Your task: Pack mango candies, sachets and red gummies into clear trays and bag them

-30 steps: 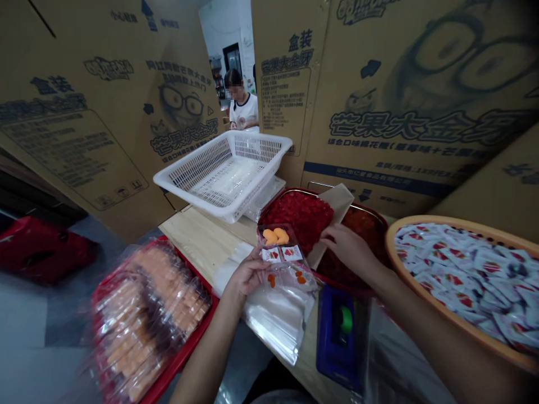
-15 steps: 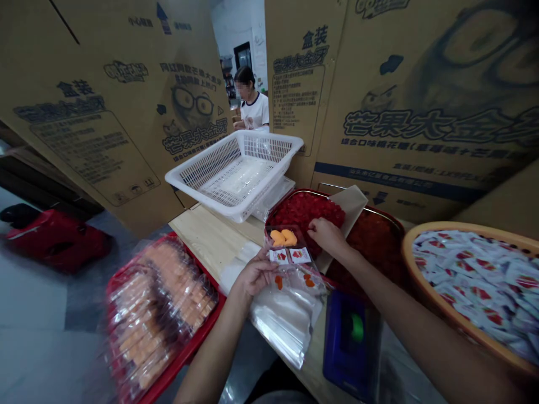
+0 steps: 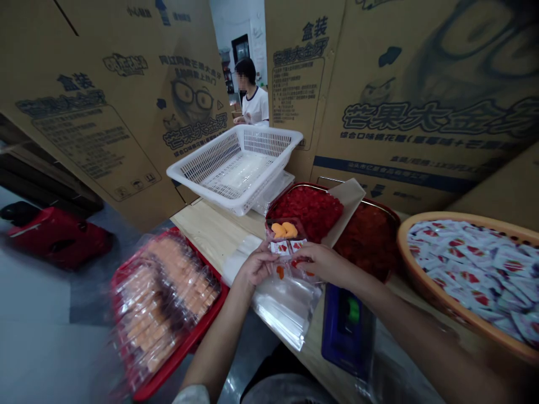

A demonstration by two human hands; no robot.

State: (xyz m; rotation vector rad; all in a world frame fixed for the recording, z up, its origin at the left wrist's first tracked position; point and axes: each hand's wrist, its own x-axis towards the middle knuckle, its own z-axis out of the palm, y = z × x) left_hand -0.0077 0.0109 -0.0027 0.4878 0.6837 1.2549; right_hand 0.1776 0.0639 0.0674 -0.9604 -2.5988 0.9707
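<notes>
My left fingers (image 3: 269, 259) and right fingers (image 3: 301, 261) pinch the clear plastic bag (image 3: 286, 300) closed, just nearer me than the small tray (image 3: 283, 229) of orange pieces (image 3: 284, 229).

Looks like a small snack-packing workroom to me: huge cardboard cartons (image 3: 421, 112) printed with Chinese mango candy branding stand all around, and a wooden worktop (image 3: 206, 235) carries a red tray (image 3: 185, 336) of wrapped sweets and a tub of sachets (image 3: 438, 297).

Right there, a clear plastic bag (image 3: 286, 294) with orange print, pinched at its mouth by the left hand (image 3: 256, 264) and right hand (image 3: 322, 264)! At twelve o'clock, a small clear tray (image 3: 284, 229) holds two orange pieces (image 3: 282, 229), two white-and-red sachets (image 3: 286, 247) lying at its six o'clock edge.
</notes>
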